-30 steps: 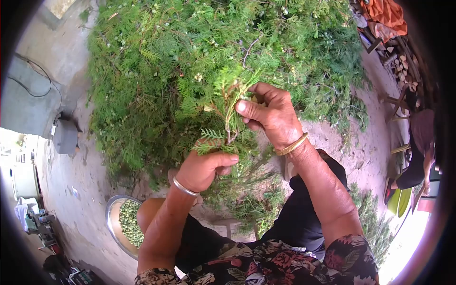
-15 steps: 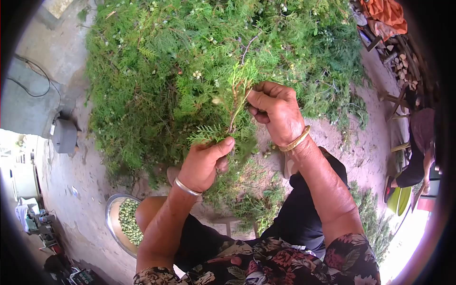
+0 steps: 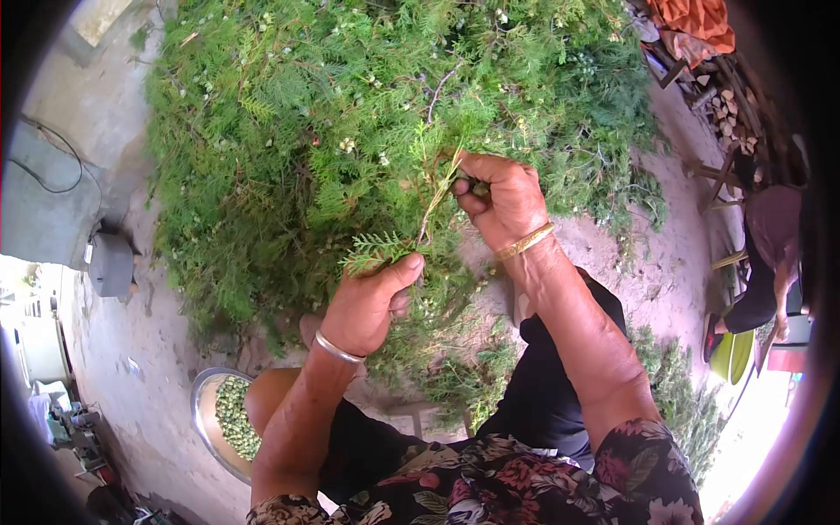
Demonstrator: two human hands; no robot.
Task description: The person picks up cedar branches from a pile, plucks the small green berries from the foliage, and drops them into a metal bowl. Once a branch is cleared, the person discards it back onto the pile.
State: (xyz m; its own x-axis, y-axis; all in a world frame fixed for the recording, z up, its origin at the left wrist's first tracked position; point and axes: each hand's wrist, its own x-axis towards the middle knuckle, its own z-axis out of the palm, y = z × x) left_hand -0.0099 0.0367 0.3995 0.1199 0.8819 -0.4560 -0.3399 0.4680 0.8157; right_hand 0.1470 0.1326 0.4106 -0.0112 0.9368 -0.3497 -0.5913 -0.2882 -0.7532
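Observation:
My left hand (image 3: pixel 363 302) is closed, its thumb pressing the stem of a small evergreen sprig (image 3: pixel 430 206) against the fingers. The sprig points up and away, with flat, scaly green leaves near its base and tip. My right hand (image 3: pixel 503 197) is curled beside the upper sprig, thumb and forefinger at its side. Small, dark green round cones (image 3: pixel 479 187) show between its fingers; how many is hidden. Beyond both hands lies a large heap of cut evergreen branches (image 3: pixel 262 157), dotted with pale cones.
A metal basin (image 3: pixel 203 411) with many green cones (image 3: pixel 234 416) stands by my left knee. More cut branches (image 3: pixel 472 381) lie between my feet. At right are another person (image 3: pixel 770 254), a yellow-green container (image 3: pixel 731 357) and stacked firewood (image 3: pixel 731 122). A grey container (image 3: pixel 111 262) stands at left.
My right hand has turned slightly, and dark cones now show in its fingers. The sprig's upper part looks thinner and leans right. My left hand keeps its hold; the whole view has shifted a little.

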